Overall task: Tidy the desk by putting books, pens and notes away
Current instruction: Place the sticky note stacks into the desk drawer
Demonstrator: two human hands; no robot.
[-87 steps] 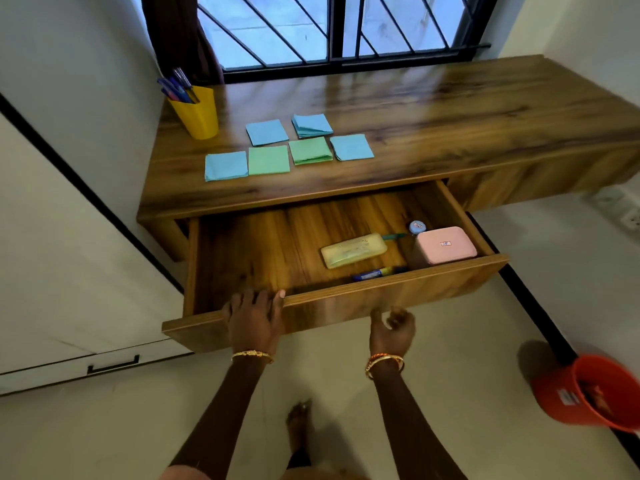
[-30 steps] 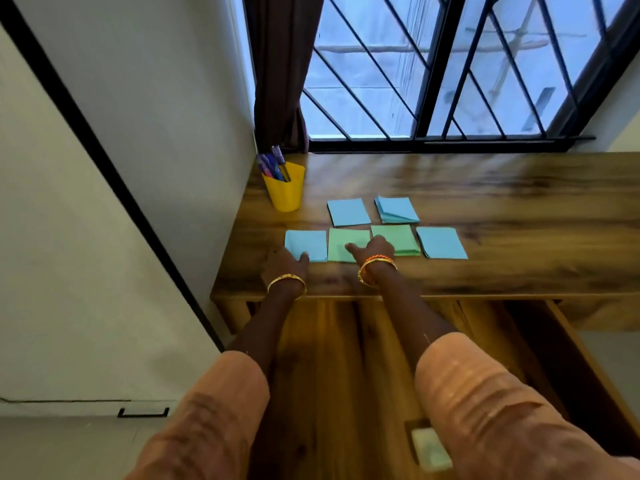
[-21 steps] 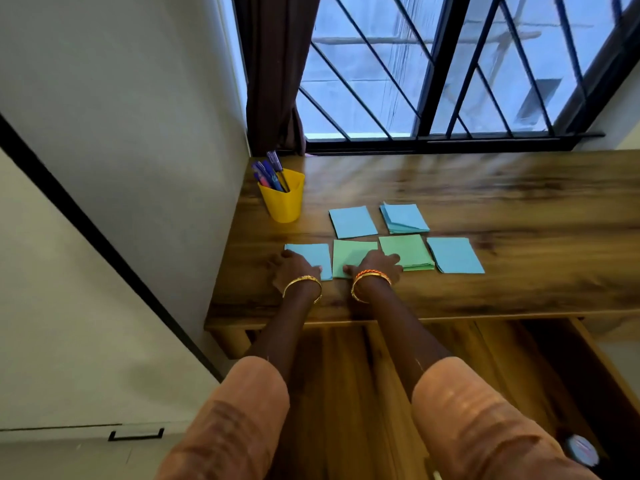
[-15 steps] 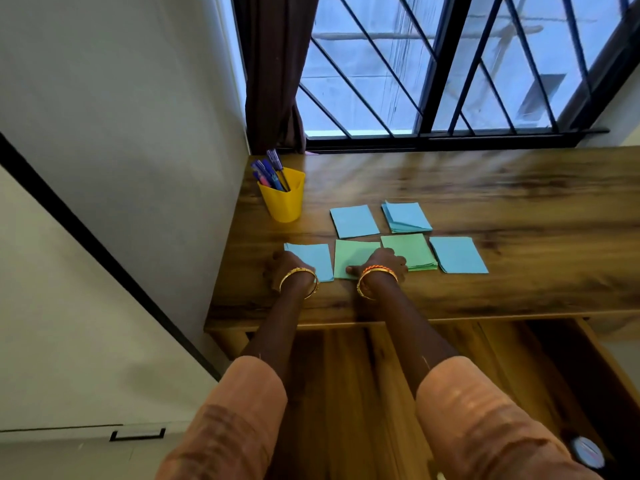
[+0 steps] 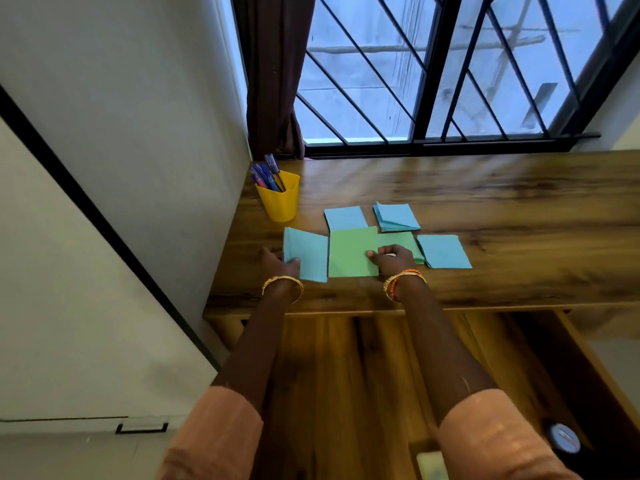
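Several square paper notes lie on the wooden desk (image 5: 502,202). My left hand (image 5: 278,263) grips a blue note (image 5: 310,252) by its left edge and holds it lifted and tilted. My right hand (image 5: 394,259) pinches a green note (image 5: 351,252) by its right edge, also raised off the desk. Behind them lie a flat blue note (image 5: 344,217), a small blue stack (image 5: 396,216), a green stack (image 5: 405,242) partly hidden by my right hand, and a blue note (image 5: 445,251) at the right. A yellow cup (image 5: 278,199) holds several pens (image 5: 266,174).
The open drawer (image 5: 346,375) lies below the desk edge under my forearms, with a round blue tin (image 5: 564,441) and a pale case (image 5: 429,464) at its front. A white wall and cabinet stand close on the left. A barred window and dark curtain (image 5: 275,74) back the desk.
Both hands moved from the drawer front up to the desk, pressed on the two nearest notes, and have now lifted them: blue in the left, green in the right.
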